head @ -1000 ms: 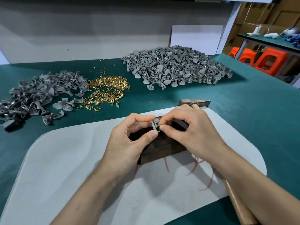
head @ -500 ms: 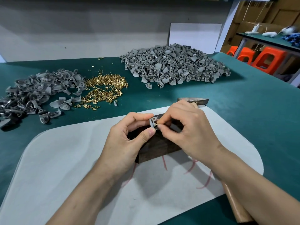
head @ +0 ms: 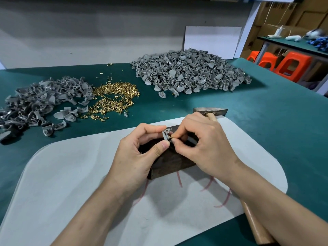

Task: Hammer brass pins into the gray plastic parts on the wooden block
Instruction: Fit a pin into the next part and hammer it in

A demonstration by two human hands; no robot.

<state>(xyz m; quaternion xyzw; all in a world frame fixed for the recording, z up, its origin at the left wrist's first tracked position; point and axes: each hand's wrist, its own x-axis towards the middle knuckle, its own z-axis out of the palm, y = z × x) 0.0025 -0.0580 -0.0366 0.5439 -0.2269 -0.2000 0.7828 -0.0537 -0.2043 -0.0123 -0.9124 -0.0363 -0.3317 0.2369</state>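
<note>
A dark wooden block (head: 173, 163) lies on a white sheet (head: 74, 183) in front of me. Above its top, my left hand (head: 140, 153) pinches a small gray plastic part (head: 165, 134) between thumb and forefinger. My right hand (head: 205, 146) pinches a brass pin (head: 170, 138) against that part. A hammer (head: 211, 111) with a wooden handle lies on the table behind and under my right arm.
Loose brass pins (head: 113, 100) are heaped on the green table (head: 266, 121) at the back, between a left pile of gray parts (head: 40, 102) and a larger right pile of gray parts (head: 188, 75). Orange stools (head: 291, 66) stand beyond the table's right edge.
Both hands stay together over the block with only small finger shifts on the part and pin. The view has tilted slightly.
</note>
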